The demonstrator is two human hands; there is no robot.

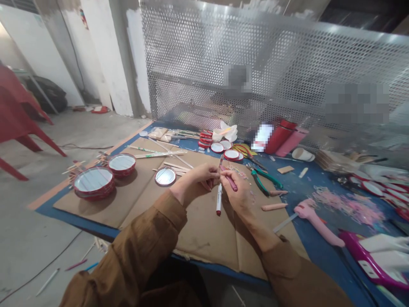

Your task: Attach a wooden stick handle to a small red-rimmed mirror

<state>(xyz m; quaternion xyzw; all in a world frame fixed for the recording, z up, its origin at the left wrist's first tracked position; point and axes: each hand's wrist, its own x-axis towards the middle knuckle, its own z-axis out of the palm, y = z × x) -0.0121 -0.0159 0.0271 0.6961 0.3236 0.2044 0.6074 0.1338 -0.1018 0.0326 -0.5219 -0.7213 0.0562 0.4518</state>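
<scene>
My left hand (pixel 207 174) is closed in a pinch over the brown cardboard (pixel 201 243); what its fingertips hold is too small to make out. Close against it, my right hand (pixel 238 192) grips a small pink-handled knife (pixel 230 182), whose narrow blade points away from me. Just below the fingertips is a white marker (pixel 219 199) with a dark red end; I cannot tell whether it is held or lies on the cardboard. Left of my hands lies a round red-rimmed mirror (pixel 165 176). Green-handled pliers (pixel 260 181) rest beyond my right hand.
Red round drums or tins (pixel 94 183) stand at left, near wooden sticks (pixel 174 167). At right are a pink glue gun (pixel 319 221), a purple power strip (pixel 373 260) and a rubber-band pile (pixel 348 207). A red bottle (pixel 281 135) leans near the perforated metal panel (pixel 198 55).
</scene>
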